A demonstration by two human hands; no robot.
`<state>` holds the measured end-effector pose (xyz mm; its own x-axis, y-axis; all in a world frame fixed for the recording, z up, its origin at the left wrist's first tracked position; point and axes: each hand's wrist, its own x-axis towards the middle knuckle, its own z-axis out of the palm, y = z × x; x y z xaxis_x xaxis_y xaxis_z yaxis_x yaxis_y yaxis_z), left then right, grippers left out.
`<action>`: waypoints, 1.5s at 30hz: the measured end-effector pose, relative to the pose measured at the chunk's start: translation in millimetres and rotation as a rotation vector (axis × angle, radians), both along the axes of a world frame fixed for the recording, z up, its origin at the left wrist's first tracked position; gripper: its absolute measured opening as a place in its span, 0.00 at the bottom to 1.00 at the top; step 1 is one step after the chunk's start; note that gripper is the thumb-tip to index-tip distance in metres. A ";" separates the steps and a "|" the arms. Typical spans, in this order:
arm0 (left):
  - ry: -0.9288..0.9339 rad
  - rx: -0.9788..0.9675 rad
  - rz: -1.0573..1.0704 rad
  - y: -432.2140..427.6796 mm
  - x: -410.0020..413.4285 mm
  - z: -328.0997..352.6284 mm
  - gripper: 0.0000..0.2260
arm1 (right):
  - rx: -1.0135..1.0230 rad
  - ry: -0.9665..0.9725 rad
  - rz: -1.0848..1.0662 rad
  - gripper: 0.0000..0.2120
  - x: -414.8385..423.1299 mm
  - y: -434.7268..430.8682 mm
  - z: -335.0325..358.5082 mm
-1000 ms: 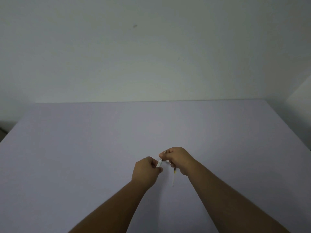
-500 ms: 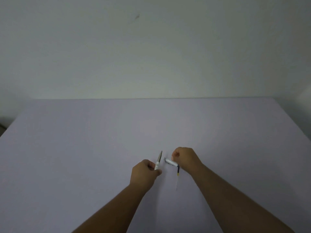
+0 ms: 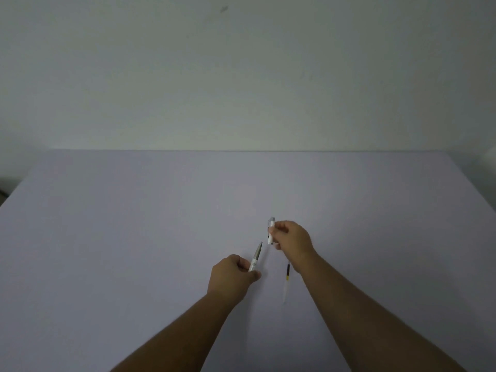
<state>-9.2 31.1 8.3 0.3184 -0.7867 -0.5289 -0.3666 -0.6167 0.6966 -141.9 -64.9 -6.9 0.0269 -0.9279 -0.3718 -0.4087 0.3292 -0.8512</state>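
Note:
My left hand (image 3: pixel 232 275) grips the front half of a pen (image 3: pixel 256 257), a white barrel with a grey tapered tip pointing up and away. My right hand (image 3: pixel 292 238) pinches the other white half of the pen barrel (image 3: pixel 271 232), held nearly upright. The two halves are apart, with a small gap between them. A thin ink refill (image 3: pixel 286 277), dark at its upper end and clear below, lies on the table just under my right wrist.
A plain pale lilac table (image 3: pixel 134 237) fills the lower view, its far edge meeting a bare whitish wall. The table's left and right edges fall away near the frame sides.
The two pen halves came apart and my hands moved away from each other. My right hand turned its half from lying sideways to nearly upright and moved it farther away.

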 end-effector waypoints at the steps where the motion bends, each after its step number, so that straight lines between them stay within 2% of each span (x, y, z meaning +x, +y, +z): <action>1: 0.004 0.001 -0.005 -0.3 -0.8 0.7 0.10 | 0.054 -0.119 -0.042 0.07 1.4 -1.8 4.5; 3: 0.010 -0.001 -0.015 -0.7 -2.1 2.0 0.10 | 0.118 -0.232 -0.082 0.05 3.5 -4.1 11.4; 5: 0.010 0.001 -0.021 -1.0 -3.8 3.1 0.10 | 0.140 -0.260 -0.105 0.04 4.8 -4.0 15.2; 16: 0.062 -0.053 0.033 1.6 -9.8 2.9 0.09 | 0.215 -0.297 0.024 0.03 3.7 21.8 21.2; 33: 0.096 -0.032 0.090 4.4 -12.3 -14.2 0.07 | 0.243 -0.288 0.096 0.04 4.3 32.8 13.2; 36: 0.062 -0.015 0.092 4.0 -9.4 -19.6 0.07 | 0.189 -0.148 0.066 0.08 5.1 32.3 6.3; 39: 0.027 -0.005 0.099 2.1 -4.9 -25.8 0.10 | 0.023 0.285 0.067 0.10 -2.6 31.2 -1.4; 41: -0.003 0.002 0.087 1.6 -2.0 -30.3 0.10 | -0.019 0.485 0.098 0.10 -10.1 35.4 -6.0; 45: -0.069 0.025 0.048 2.4 0.7 -38.2 0.12 | 0.046 0.587 0.105 0.11 -18.0 49.1 -13.1</action>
